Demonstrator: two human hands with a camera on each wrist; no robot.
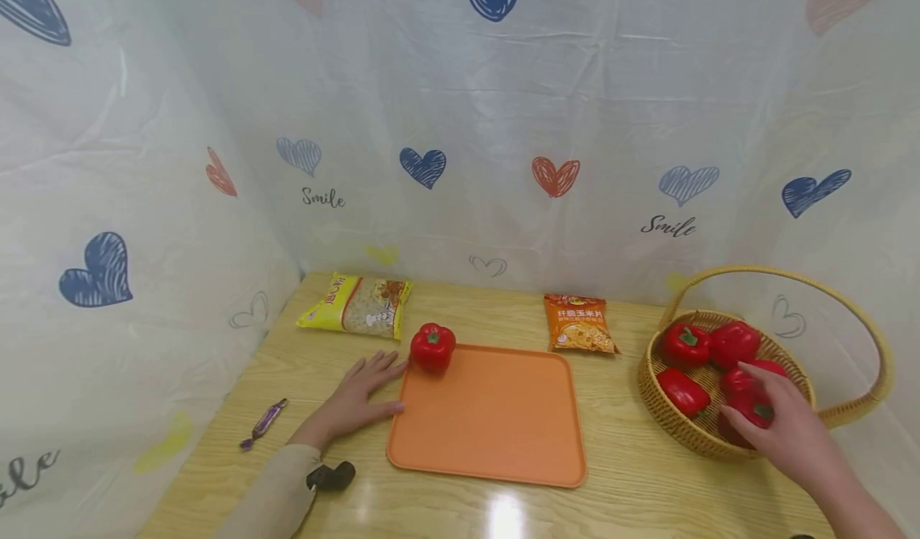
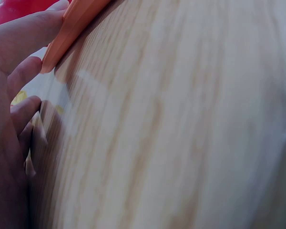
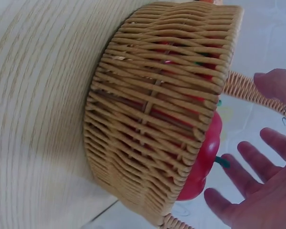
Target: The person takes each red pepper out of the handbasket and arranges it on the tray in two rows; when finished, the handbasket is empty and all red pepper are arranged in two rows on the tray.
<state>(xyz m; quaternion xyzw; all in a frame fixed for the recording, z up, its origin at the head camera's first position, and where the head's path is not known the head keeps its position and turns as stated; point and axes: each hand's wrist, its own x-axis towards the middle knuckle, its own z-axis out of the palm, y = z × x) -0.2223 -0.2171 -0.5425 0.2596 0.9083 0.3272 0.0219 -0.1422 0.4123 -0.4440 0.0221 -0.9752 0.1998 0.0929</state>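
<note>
My left hand (image 1: 359,395) lies spread at the left edge of the orange tray (image 1: 496,419), thumb and fingertips right at its rim. On the tray's back left corner sits one red bell pepper (image 1: 433,347). At the right, my right hand (image 1: 787,423) hovers over the front right of a wicker basket (image 1: 672,415). Several red bell peppers (image 1: 686,345) lie inside, one of them (image 1: 751,406) under my fingers. The right wrist view shows that hand (image 3: 264,181) with fingers spread, close to a pepper (image 3: 207,157) with a green stem that rises above the basket's rim.
A yellow food bag (image 1: 366,306) lies behind the tray at left, an orange snack bag (image 1: 580,323) behind it at right. A purple wrapped candy (image 1: 264,424) is left of my left arm. The basket's tall handle (image 1: 855,315) leans to the right. Curtains enclose the wooden table.
</note>
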